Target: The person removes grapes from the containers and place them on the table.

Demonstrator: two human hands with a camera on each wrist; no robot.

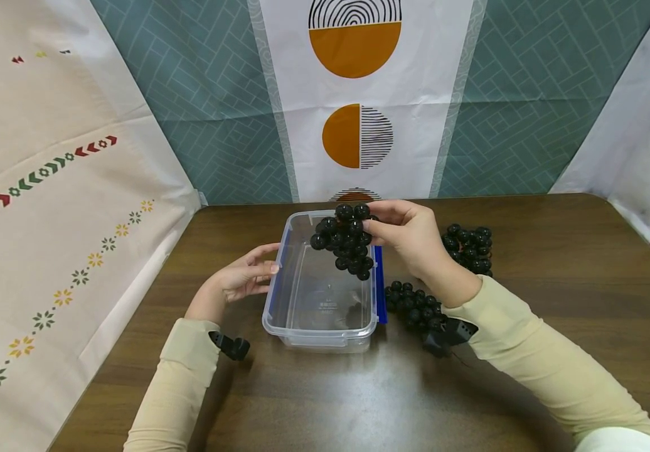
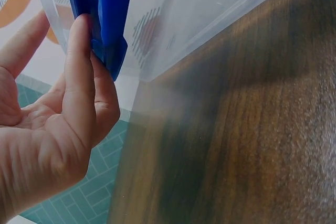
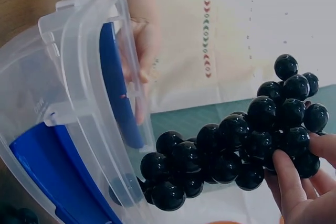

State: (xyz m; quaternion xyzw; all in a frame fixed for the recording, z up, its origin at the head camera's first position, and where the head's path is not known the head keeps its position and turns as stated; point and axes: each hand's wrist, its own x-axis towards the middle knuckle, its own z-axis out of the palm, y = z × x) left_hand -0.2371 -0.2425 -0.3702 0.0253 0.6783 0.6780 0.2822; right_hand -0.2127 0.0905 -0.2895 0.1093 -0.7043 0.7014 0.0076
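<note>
Grape bunch held over the clear plastic box

The right hand (image 1: 410, 235) pinches the bunch of black grapes (image 1: 347, 242) at its upper end, above the far half of the clear plastic box (image 1: 320, 339); its long axis hangs slanted, tip pointing down into the box. The left hand (image 1: 246, 276), fingers straight, rests against the box's left wall (on its blue clasp (image 2: 107, 24)). A loose pinch could, I judge, let the bunch drop or snag the box's rim.

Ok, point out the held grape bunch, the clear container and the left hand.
grape bunch (image 1: 347, 242): head view, middle of the cluster.
clear container (image 1: 318, 336): head view, near rim.
left hand (image 1: 243, 276): head view, back of the hand beside the container's left wall.
</note>
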